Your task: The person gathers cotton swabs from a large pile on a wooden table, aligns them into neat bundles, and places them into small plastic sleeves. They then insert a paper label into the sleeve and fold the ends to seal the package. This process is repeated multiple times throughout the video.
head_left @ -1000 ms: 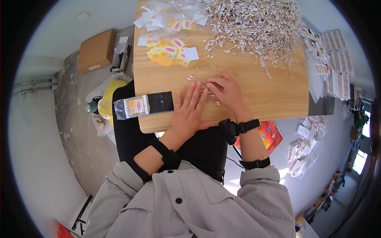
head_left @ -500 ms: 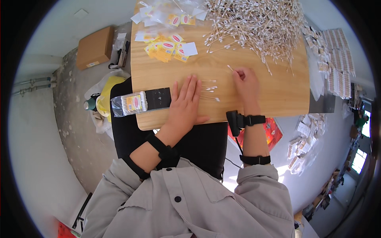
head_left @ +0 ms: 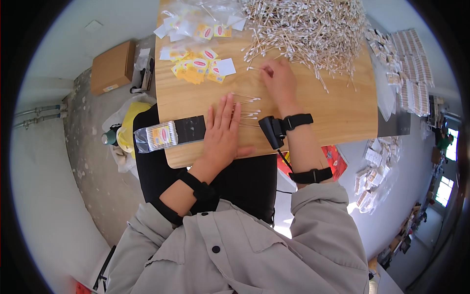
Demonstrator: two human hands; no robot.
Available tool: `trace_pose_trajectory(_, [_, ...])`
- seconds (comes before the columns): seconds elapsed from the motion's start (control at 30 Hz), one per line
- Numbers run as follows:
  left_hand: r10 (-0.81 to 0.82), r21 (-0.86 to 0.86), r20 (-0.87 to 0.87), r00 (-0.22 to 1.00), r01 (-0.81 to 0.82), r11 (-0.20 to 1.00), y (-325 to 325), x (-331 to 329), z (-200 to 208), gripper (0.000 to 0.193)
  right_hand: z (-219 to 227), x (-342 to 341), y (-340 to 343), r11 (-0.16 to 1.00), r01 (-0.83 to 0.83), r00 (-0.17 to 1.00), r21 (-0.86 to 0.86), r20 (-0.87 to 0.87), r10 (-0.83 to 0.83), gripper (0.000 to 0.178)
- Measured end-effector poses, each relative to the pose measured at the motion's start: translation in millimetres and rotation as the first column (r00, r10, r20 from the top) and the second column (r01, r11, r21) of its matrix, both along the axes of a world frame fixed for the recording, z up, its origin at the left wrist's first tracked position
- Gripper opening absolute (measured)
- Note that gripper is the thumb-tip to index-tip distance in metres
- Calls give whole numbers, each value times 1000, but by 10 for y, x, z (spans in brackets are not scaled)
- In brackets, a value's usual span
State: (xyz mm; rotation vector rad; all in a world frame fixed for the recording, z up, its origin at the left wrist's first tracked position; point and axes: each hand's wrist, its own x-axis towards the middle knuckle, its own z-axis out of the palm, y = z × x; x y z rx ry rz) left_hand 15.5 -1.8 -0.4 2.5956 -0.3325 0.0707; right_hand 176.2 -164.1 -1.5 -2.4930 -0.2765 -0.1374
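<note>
My left hand lies flat on the wooden table, fingers stretched out over several cotton swabs. The swabs' white tips stick out to the right of its fingers, and one swab lies across just beyond its fingertips. At the near edge of the big heap of cotton swabs is my right hand, thumb and fingers drawn together. Whatever is between those fingertips, if anything, is hidden. Left of my left hand, a clear pack of cotton swabs with a yellow label rests on a black strip.
Yellow and white cards and clear plastic bags lie at the table's far left. A cardboard box stands on the floor to the left. Stacks of packed swabs are beyond the right edge.
My right hand has moved left and away from me to the heap; the swab it held is out of it. Another swab now lies beyond my left fingertips. The whole view has shifted slightly.
</note>
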Motion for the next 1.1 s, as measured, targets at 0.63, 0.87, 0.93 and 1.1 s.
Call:
trace_pose_trajectory(0.63, [22,15,-12,1000,-22,1000,-13,-20,45,127,-31,-117,-30,994,-39,989,106,-138,54,15])
trace_pose_trajectory(0.87, [34,72,-39,999,-32,997,-38,47,86,132,12,-506,-146,904,-140,956,404,-182,229,14])
trace_pose_trajectory(0.93, [22,45,-22,1000,-21,999,-65,127,109,132,-15,-586,-171,864,-62,978,499,-142,152,17])
trace_pose_trajectory(1.1, [-13,60,-72,997,18,998,-51,169,113,131,-40,-840,-7,614,144,983,776,-185,3,28])
